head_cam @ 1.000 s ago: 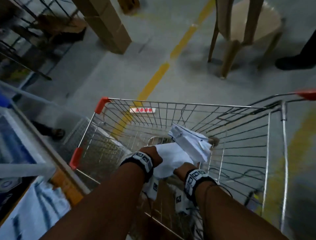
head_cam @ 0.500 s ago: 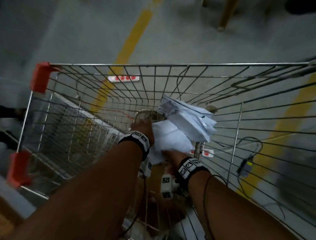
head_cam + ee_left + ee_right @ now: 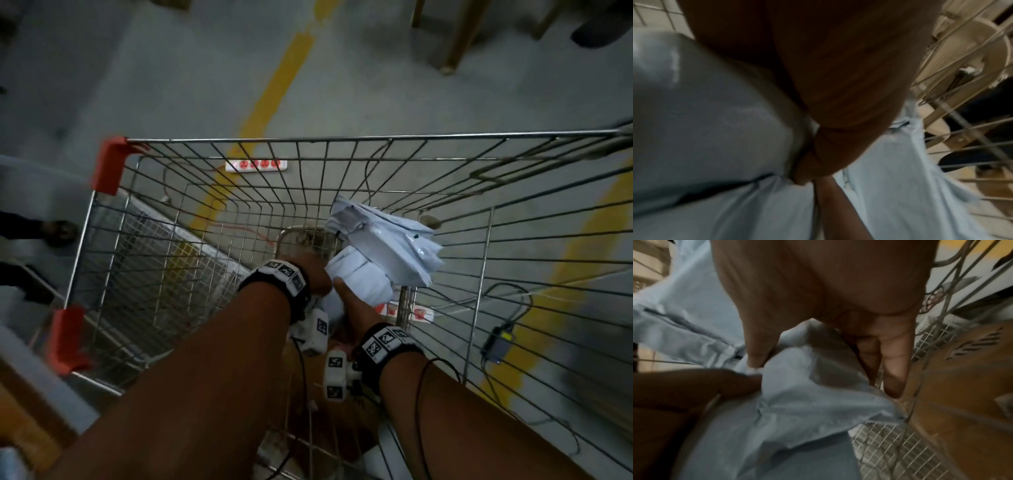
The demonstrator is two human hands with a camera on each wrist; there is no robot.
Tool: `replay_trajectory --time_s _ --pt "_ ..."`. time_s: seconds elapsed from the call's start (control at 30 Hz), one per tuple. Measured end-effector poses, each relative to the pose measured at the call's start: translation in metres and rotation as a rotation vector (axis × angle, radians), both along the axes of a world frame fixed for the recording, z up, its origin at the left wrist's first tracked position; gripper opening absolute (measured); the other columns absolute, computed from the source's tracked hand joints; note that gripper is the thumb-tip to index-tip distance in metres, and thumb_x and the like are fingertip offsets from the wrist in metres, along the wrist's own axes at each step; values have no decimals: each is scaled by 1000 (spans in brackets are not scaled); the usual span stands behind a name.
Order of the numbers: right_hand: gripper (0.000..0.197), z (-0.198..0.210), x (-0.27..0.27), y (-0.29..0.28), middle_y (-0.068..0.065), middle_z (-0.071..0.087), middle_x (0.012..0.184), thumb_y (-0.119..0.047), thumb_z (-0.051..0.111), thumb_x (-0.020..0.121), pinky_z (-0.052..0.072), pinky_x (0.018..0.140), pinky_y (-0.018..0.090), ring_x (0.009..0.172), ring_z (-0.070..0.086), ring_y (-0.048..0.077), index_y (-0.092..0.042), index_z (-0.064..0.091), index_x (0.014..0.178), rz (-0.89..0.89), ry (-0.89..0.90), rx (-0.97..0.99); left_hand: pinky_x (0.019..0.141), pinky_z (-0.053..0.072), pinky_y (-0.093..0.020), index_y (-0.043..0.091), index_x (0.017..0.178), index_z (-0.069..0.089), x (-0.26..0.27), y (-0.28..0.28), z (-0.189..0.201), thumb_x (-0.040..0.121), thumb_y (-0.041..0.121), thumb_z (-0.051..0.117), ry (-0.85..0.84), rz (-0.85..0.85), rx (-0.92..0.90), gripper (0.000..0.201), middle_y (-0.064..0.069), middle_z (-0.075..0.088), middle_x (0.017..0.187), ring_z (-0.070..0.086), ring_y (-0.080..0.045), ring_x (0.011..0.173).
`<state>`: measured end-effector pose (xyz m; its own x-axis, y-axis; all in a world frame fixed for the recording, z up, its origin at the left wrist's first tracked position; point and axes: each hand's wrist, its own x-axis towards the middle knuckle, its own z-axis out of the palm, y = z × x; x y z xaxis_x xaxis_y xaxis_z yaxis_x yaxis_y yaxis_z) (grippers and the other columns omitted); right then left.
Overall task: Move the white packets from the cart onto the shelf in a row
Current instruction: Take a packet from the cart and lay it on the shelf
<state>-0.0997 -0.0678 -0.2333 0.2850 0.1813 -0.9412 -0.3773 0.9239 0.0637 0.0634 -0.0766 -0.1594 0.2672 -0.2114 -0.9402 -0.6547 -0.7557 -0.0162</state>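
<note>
In the head view both my arms reach down into the wire cart (image 3: 342, 138). My left hand (image 3: 310, 274) and right hand (image 3: 346, 298) hold one puffy white packet (image 3: 359, 279) between them. The left wrist view shows my left hand (image 3: 809, 164) with fingers curled into the packet (image 3: 705, 129). In the right wrist view my right hand (image 3: 824, 374) pinches a crumpled corner of the packet (image 3: 807, 386) between thumb and fingers. A bundle of several more white packets (image 3: 390, 240) leans against the cart's right side, just beyond the hands.
A cardboard box (image 3: 962, 386) lies on the cart's mesh floor. Through the wires I see a power strip (image 3: 255, 165), a yellow floor line (image 3: 274, 92) and an adapter with cable (image 3: 498, 344). Chair legs (image 3: 459, 37) stand far right. The shelf edge (image 3: 20, 394) is at lower left.
The view has tilted down and closed in on the cart, so the shelf has slid almost out of sight. Both hands have sunk deeper and closed round the packet.
</note>
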Motion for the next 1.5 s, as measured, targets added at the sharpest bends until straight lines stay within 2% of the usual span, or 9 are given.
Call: replay_trajectory --time_s 0.1,0.3,0.47,0.73,0.83,1.03,1.17,1.23,1.5 --pt "83 18 3 -7 18 65 140 -66 77 82 53 105 57 126 63 41 -17 57 145 -12 -24 -8 87 50 -35 11 128 63 -9 -3 17 94 55 57 15 -21 -64 56 -13 66 123 62 -29 102" --pt "46 64 1 -19 22 72 124 -36 59 98 53 100 48 105 67 40 -4 69 131 -169 -169 26 104 43 -35 3 135 61 -13 7 56 107 25 45 -106 199 -150 40 -19 58 142 56 -33 130" --pt "70 96 -9 -20 22 69 134 -40 80 74 45 110 65 126 64 46 -10 69 136 -153 -199 -19 88 53 -36 9 130 51 -21 21 88 93 28 66 -244 327 -254 44 -15 65 124 64 -34 112" --pt "72 121 -21 -31 24 68 134 -41 79 79 57 100 55 105 71 39 -7 66 141 -244 -306 -61 101 53 -41 14 147 47 -39 28 107 81 56 74 -324 362 -167 83 -19 56 140 58 -36 125" --pt "82 129 -25 -33 25 59 146 -44 83 70 39 115 66 115 61 42 -6 65 141 -243 -290 -90 106 49 -39 11 145 52 -37 29 113 86 56 70 -311 310 -94 76 -15 56 145 56 -33 130" --pt "68 145 -28 -28 22 69 134 -48 76 76 44 113 63 125 64 45 -10 73 132 -202 -317 -77 99 50 -50 22 113 71 -38 32 139 86 51 57 -631 66 -212 43 -11 54 129 47 -36 123" --pt "71 149 -30 -34 21 75 113 -48 81 63 55 101 52 103 72 41 -4 74 118 -244 -261 -110 77 49 -31 7 113 64 -43 28 154 90 30 62 -418 313 -352 32 -13 65 114 63 -31 102" --pt "56 166 -29 -41 20 74 96 -48 71 79 55 85 42 81 70 35 -1 74 109 -305 -298 -87 71 47 -31 6 114 59 -46 26 165 89 29 66 -344 488 -414 35 -12 64 108 60 -28 93" --pt "48 236 -13 -63 25 75 97 -44 51 100 48 98 54 97 62 43 0 64 115 -303 -380 -139 76 63 -56 9 112 54 -70 37 240 60 24 69 -5 915 -696 56 -21 66 113 71 -37 97"
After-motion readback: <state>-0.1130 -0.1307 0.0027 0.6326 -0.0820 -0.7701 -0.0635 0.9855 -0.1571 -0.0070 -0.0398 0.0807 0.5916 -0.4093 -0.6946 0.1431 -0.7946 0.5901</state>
